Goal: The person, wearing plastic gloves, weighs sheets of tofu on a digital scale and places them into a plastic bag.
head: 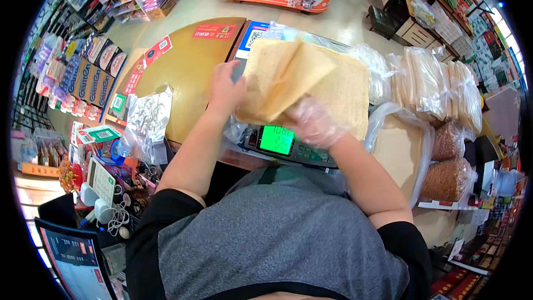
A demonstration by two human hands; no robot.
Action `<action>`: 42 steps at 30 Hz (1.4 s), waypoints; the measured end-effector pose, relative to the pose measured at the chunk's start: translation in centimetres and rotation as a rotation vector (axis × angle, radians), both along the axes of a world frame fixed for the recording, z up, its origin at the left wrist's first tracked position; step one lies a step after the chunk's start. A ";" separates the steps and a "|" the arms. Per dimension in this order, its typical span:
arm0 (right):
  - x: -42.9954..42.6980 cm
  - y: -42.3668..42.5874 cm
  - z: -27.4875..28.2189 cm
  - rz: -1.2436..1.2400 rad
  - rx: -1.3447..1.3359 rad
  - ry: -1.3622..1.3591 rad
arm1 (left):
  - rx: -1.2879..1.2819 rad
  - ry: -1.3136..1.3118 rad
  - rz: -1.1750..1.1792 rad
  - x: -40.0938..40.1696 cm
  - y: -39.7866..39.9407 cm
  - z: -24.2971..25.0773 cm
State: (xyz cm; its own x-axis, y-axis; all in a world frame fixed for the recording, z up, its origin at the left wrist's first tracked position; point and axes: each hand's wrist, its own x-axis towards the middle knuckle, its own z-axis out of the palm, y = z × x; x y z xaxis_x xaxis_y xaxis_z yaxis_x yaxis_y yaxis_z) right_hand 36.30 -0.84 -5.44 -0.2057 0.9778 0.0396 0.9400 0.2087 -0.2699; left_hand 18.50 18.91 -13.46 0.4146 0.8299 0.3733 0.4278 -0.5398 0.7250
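Observation:
A stack of thin, pale tan sheets that look like tofu skin (349,91) lies over a digital scale (306,152). The scale's lit green display (276,141) shows below the stack's near edge. My right hand (318,121), in a clear plastic glove, grips the near end of a folded, lifted top sheet (297,77); motion blurs both. My bare left hand (227,89) is at the stack's left edge, fingers apart, its thumb over or against the edge; contact is unclear. A clear plastic bag (287,31) sticks out behind the stack.
To the right, an open plastic bag (381,112) holds more sheets (397,146). Bagged bundles (429,83) and bags of brown granules (445,179) stand beyond it. A brown counter (187,75) extends left, with a silver foil bag (148,121), cables (118,216) and a monitor (75,254) nearby.

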 end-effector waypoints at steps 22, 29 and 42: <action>9.0 -16.6 -3.8 -1.019 0.301 1.024 | 0.266 0.618 -0.922 9.9 -13.8 7.8; 5.8 -17.6 -2.2 -1.011 0.352 0.747 | 0.083 0.370 -0.843 10.3 -10.1 4.8; 4.2 -12.4 -1.7 -0.540 0.330 0.095 | -1.156 -0.836 -0.520 8.5 -8.0 2.5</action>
